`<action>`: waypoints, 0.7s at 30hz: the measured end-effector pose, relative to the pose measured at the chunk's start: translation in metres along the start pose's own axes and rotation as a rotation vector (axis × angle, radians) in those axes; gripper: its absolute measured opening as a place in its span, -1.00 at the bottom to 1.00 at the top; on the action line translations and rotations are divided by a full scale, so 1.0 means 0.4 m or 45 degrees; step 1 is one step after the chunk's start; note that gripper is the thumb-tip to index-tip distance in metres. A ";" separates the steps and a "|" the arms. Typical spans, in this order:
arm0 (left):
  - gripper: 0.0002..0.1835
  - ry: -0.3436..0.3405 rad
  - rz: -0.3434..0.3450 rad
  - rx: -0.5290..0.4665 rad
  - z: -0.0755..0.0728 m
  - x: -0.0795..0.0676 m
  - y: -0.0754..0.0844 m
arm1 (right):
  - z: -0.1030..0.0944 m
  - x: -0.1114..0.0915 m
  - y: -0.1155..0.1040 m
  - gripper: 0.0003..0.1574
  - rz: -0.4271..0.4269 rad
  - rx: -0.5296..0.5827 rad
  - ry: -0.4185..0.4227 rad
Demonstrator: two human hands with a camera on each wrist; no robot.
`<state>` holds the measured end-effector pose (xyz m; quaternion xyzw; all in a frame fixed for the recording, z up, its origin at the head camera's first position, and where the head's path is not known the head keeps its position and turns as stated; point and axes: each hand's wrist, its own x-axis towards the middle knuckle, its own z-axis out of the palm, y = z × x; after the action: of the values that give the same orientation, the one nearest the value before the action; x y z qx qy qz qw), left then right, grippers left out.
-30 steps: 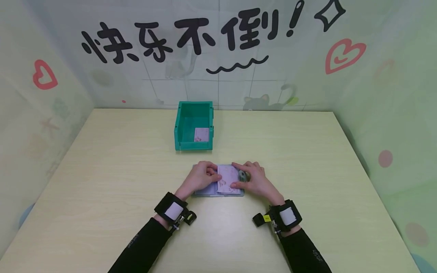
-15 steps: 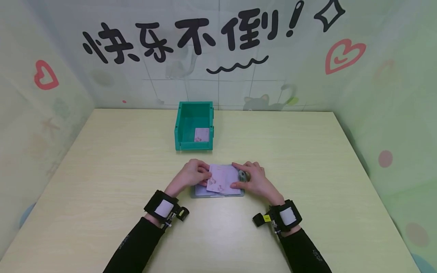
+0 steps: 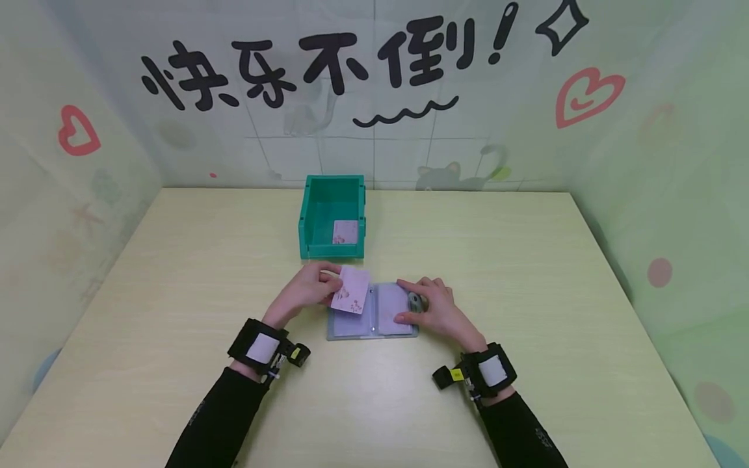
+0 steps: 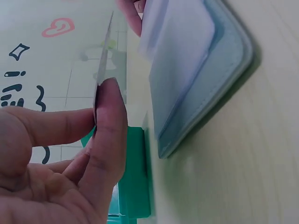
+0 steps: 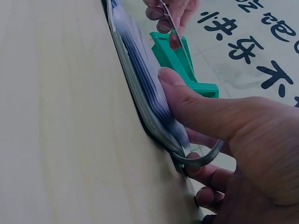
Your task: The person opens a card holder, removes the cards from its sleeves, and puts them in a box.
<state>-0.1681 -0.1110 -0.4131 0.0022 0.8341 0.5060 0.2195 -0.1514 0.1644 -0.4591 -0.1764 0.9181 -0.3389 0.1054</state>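
Black sleeves (image 3: 216, 426), print too small to read. Right hand (image 3: 435, 309) grips open binder's (image 3: 391, 309) right edge; left hand (image 3: 307, 286) pinches card (image 3: 353, 292), tilted, over left page. Behind: green bin (image 3: 331, 251), second card (image 3: 345, 232) inside. Wall lettering (image 3: 330, 62): "快乐不倒!"

Black sleeves (image 3: 221, 416), white-patched black wristbands (image 3: 260, 348)

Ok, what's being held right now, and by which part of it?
The left grip pinches a pink card by its left edge; the right grip holds the open album by its right edge, thumb on the pages.
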 end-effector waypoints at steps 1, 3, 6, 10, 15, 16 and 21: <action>-0.56 0.024 0.008 -0.006 -0.004 -0.001 0.004 | 0.000 0.000 0.001 -0.09 -0.002 0.001 0.000; -0.55 0.079 0.039 -0.025 -0.011 0.000 0.010 | 0.000 -0.001 0.002 -0.09 -0.008 0.004 0.003; -0.51 0.183 0.084 -0.055 -0.018 0.011 0.019 | 0.001 -0.001 0.005 -0.09 -0.012 0.006 0.004; -0.48 0.338 0.136 -0.072 -0.025 0.033 0.029 | 0.002 -0.002 0.007 -0.09 -0.019 0.006 0.005; -0.47 0.494 0.181 -0.062 -0.031 0.061 0.036 | 0.003 -0.002 0.008 -0.09 -0.024 0.005 0.004; -0.47 0.515 0.188 -0.063 -0.031 0.065 0.039 | 0.003 -0.002 0.008 -0.09 -0.024 0.005 0.004; -0.47 0.626 0.212 -0.021 -0.031 0.089 0.050 | 0.002 -0.001 0.008 -0.09 -0.022 0.004 0.003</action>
<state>-0.2093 -0.1039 -0.4044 -0.0541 0.8553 0.5143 -0.0322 -0.1515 0.1665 -0.4617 -0.1836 0.9162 -0.3415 0.1015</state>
